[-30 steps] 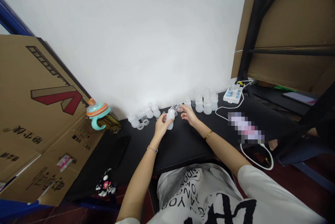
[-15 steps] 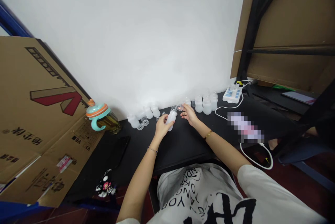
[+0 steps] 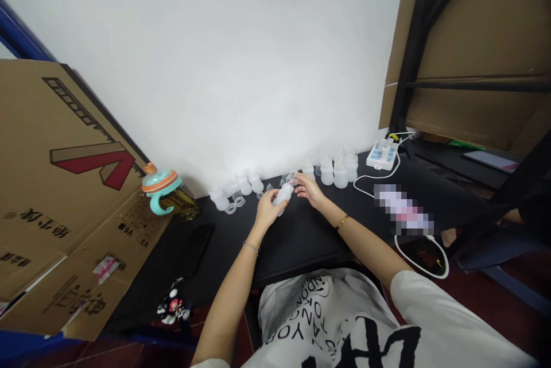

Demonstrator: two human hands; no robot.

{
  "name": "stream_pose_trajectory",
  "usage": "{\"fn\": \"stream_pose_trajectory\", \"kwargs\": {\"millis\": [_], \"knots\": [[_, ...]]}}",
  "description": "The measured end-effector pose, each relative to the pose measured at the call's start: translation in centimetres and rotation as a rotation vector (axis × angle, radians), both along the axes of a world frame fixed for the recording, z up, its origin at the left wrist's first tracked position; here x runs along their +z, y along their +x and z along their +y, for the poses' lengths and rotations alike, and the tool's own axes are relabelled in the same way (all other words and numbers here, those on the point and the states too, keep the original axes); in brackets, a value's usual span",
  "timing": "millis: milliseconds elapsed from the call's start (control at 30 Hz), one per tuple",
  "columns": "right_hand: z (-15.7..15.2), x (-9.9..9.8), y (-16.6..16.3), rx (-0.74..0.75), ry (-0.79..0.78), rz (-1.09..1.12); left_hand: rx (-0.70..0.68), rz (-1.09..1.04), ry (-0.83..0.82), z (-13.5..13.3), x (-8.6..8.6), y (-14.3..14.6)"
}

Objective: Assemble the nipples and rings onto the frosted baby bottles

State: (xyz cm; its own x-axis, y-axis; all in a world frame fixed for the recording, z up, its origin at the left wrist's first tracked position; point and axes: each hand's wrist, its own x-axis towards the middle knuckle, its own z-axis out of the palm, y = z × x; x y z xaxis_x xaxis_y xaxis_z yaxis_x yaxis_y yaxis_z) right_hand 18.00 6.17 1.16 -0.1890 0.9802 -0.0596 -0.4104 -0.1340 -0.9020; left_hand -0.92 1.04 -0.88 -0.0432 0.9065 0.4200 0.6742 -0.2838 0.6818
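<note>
My left hand (image 3: 269,208) is wrapped round a small frosted baby bottle (image 3: 283,196), tilted with its top toward the right. At that top, the fingers of my right hand (image 3: 310,190) pinch a clear plastic cap (image 3: 291,178); whether the cap touches the bottle I cannot tell. Left of my hands stand several frosted bottles (image 3: 220,200), with translucent rings (image 3: 231,208) lying in front of them. Right of my hands, more frosted bottles (image 3: 340,176) stand upright in a group, several with clear domed tops.
A turquoise-lidded jug (image 3: 161,187) stands at the left beside a large cardboard box (image 3: 77,184). A black phone (image 3: 200,247) lies on the black table (image 3: 293,247). A white power strip (image 3: 382,154) with a cable sits at the right. A white wall rises behind.
The clear cap in my right hand has moved slightly left, over the bottle's top. The bottle in my left hand has tipped further to the right.
</note>
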Motion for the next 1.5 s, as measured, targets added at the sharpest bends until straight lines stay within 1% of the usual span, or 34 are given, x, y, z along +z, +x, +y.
{"fn": "stream_pose_trajectory", "kwargs": {"millis": [333,667,1000,1233,1500], "knots": [[-0.35,0.25,-0.12,0.025,0.006,-0.040,-0.011,-0.005,-0.001,-0.07,0.18,-0.01],[-0.28,-0.06,-0.18,0.037,0.028,-0.079,-0.015,-0.021,-0.002,-0.34,0.50,0.19],[-0.33,-0.04,-0.30,0.034,0.031,-0.107,-0.016,-0.078,0.012,-0.45,0.63,0.28],[-0.41,0.02,-0.24,0.004,0.031,-0.120,-0.001,-0.128,0.005,-0.49,0.81,0.39],[-0.48,-0.02,-0.28,0.014,0.036,-0.113,-0.013,-0.167,0.009,-0.48,0.78,0.41]]}}
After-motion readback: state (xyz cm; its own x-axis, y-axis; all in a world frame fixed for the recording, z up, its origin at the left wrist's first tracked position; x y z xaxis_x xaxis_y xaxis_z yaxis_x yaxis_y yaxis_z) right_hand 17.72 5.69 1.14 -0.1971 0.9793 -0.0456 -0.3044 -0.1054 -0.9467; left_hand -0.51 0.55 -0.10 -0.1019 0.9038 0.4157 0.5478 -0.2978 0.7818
